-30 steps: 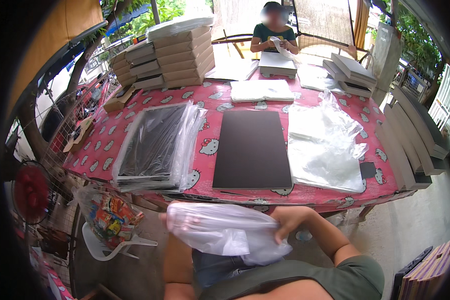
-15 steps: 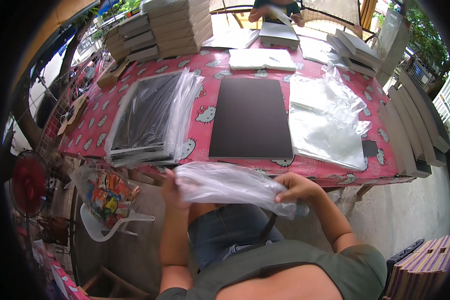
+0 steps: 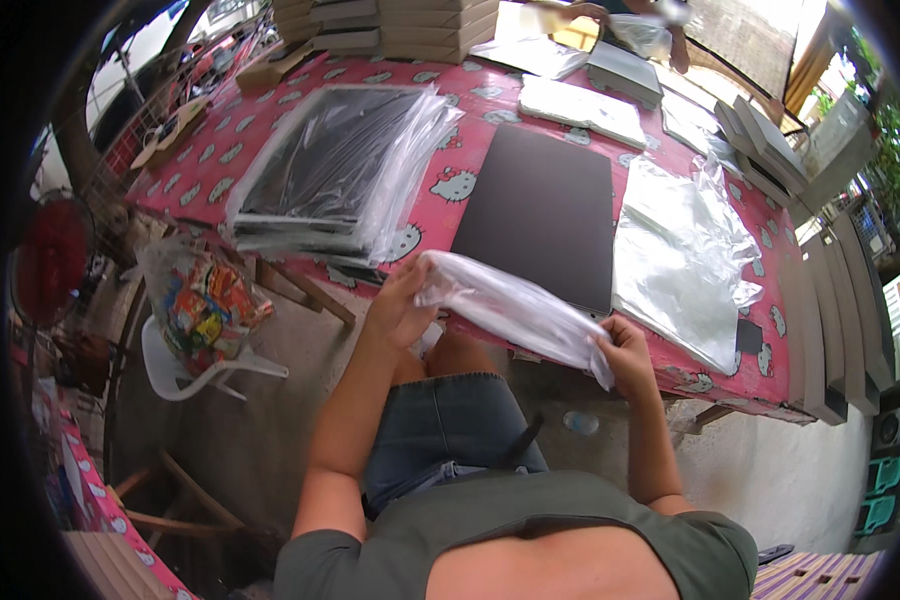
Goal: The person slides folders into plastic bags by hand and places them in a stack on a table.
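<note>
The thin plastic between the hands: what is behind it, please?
Behind the thin plastic, the black board and pink tablecloth show. Held by the left hand and right hand, it covers much of the board's near edge; that part cannot be seen.

- A tabletop (image 3: 232,150) covered in a pink cloth printed with white cat faces.
- Left of centre, a stack of dark panels in clear plastic (image 3: 320,155).
- Around the middle, a flat black board (image 3: 540,205).
- Just right of it, a spread of whitish plastic bags (image 3: 675,265), with a small dark square (image 3: 749,337) beside their near corner.
- Beyond the board, a flat white stack (image 3: 582,110).
- Along the far side, stacked brown boxes (image 3: 435,25) and a pale grey box (image 3: 625,75).
</note>
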`<state>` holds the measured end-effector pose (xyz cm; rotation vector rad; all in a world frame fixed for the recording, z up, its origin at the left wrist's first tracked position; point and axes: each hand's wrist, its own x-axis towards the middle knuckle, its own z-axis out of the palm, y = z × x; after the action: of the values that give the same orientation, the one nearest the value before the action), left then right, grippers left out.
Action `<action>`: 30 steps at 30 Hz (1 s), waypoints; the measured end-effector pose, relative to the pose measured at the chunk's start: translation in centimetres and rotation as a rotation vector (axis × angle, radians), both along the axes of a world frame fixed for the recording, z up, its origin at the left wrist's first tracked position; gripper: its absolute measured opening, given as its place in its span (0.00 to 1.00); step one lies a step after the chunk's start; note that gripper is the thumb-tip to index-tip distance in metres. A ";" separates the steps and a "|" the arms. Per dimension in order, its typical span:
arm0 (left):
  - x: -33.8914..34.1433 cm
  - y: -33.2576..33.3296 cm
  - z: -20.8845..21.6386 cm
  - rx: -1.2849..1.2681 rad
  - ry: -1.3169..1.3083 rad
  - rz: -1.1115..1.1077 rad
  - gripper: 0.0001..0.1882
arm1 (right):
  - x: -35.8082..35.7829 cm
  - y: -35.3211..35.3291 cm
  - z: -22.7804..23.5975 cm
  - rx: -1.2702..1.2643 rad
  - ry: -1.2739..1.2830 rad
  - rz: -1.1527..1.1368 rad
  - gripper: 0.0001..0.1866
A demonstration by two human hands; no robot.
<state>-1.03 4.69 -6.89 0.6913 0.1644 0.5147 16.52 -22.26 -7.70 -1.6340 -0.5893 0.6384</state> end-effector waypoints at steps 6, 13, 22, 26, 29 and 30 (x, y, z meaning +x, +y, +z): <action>4.5 0.0 -1.3 0.699 0.731 0.474 0.09 | 0.3 4.0 1.9 -0.525 -0.563 -0.493 0.17; 4.4 -1.9 -1.1 1.073 0.811 0.515 0.11 | 2.3 4.2 1.1 -0.599 -0.588 -0.477 0.14; -6.0 -5.8 -2.8 0.549 0.672 0.384 0.06 | -2.5 -6.9 -2.3 0.178 0.657 -0.063 0.09; -8.7 -6.2 -2.7 0.336 0.578 0.280 0.05 | -5.5 -6.3 -0.5 0.425 0.526 -0.171 0.18; -8.4 -5.8 3.5 0.134 0.187 0.088 0.13 | -2.6 -6.8 2.6 0.471 0.022 -0.034 0.14; -7.4 -4.7 4.6 0.087 0.031 0.124 0.15 | 0.6 -8.6 3.0 0.328 -0.342 0.016 0.13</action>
<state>-8.41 -0.04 -2.29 0.7775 0.2159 0.6324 17.15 -30.82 -4.67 -1.4345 -0.9067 0.2537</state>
